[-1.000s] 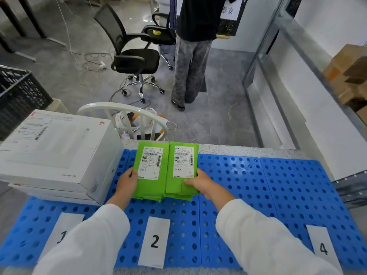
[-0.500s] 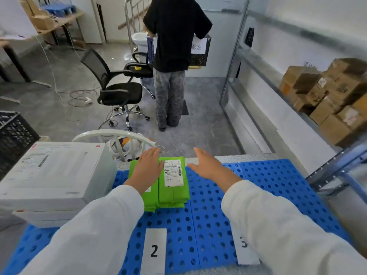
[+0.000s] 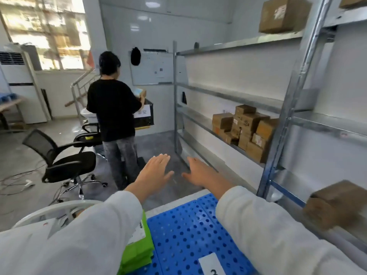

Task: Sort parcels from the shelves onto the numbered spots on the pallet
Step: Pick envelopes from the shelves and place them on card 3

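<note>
Galvanised steel shelving point(image 3: 278, 108) is seen along the right side, its near upright standing just beyond the far right corner of the blue pallet point(image 3: 184, 235). Grey floor point(image 3: 156, 143) is left open between the pallet's far edge, the shelving and a person in black point(image 3: 114, 108) who is turned away. An office chair point(image 3: 65, 161) is parked to the left. Brown cartons point(image 3: 244, 128) are stacked on the middle shelf, and one blurred carton point(image 3: 337, 203) is set on a lower shelf near the pallet's right edge. Green parcels point(image 3: 139, 251) are stacked on the pallet left of the slip marked 3 point(image 3: 212, 264), partly hidden by the left sleeve point(image 3: 79, 235).

Compared with half a second ago, the view is raised from the pallet toward the shelves, and the left hand point(image 3: 155, 173) is lifted off the parcels. It and the right hand point(image 3: 200, 173) are held out past the pallet's far edge, fingers straight and slightly spread, with nothing gripped or touched.
</note>
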`<state>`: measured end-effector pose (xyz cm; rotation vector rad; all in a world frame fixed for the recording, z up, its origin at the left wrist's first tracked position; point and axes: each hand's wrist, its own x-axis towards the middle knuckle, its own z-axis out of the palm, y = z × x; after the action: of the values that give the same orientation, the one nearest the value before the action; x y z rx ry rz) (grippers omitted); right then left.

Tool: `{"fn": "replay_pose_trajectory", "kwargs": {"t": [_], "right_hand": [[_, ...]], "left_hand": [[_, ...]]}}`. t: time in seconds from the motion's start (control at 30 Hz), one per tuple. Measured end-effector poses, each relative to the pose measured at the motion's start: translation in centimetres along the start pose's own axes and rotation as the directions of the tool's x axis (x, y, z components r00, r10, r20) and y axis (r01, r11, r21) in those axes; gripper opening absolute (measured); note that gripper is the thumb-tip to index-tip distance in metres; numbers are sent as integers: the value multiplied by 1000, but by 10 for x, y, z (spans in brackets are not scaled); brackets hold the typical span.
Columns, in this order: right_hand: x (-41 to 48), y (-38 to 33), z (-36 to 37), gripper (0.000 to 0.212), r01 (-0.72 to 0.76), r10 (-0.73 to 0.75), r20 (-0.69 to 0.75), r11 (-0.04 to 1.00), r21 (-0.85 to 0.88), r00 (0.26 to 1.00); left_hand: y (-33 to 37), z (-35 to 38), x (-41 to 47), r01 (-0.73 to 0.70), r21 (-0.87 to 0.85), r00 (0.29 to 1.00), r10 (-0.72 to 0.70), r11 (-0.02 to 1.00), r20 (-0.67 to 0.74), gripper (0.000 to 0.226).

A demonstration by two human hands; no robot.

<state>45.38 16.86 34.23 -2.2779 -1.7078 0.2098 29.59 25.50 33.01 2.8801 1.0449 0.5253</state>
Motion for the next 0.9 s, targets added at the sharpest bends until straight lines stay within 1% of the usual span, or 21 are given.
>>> {"fn": "replay_pose_trajectory", "kwargs": {"t": [0.1, 0.2, 0.27, 0.37, 0.43, 0.57, 0.63, 0.7, 0.8, 0.9], "right_hand": [[-20, 28, -43, 66, -56, 56, -86, 998, -2, 995], [-50, 64, -87, 65, -117, 107, -156, 991, -62, 982], [-72, 87, -113, 60, -162, 139, -199, 981, -102, 970], [-122, 124, -158, 51, -250, 201, -273, 955, -158, 941], [-158, 145, -186, 49, -307, 247, -295, 935, -178, 923], [-238, 195, -238, 61, -474, 368, -381, 849, -234, 848], [-273, 215, -256, 66, -552, 446, -386, 802, -229, 808], [-304, 233, -271, 66, -612, 501, -411, 765, -203, 762], [-357, 252, -290, 61, -679, 563, -436, 713, -173, 703], [-417, 267, -307, 62, -737, 604, -465, 651, -181, 648]], "left_hand": [[40, -19, 27, -65, -18, 998, 65, 998, -17, 63], [88, -30, 56, -155, -32, 988, 155, 987, -13, 65], [126, -39, 74, -209, -31, 978, 208, 978, -17, 67], [203, -57, 89, -340, -65, 939, 335, 938, -79, 62], [254, -69, 94, -415, -103, 908, 404, 904, -108, 57], [354, -95, 96, -583, -116, 811, 567, 804, -144, 60], [395, -105, 89, -640, -131, 768, 619, 758, -165, 58], [434, -109, 81, -692, -121, 720, 668, 711, -189, 56], [491, -108, 67, -767, -83, 640, 746, 637, -183, 56], [548, -109, 45, -821, -99, 570, 797, 563, -198, 55]]}}
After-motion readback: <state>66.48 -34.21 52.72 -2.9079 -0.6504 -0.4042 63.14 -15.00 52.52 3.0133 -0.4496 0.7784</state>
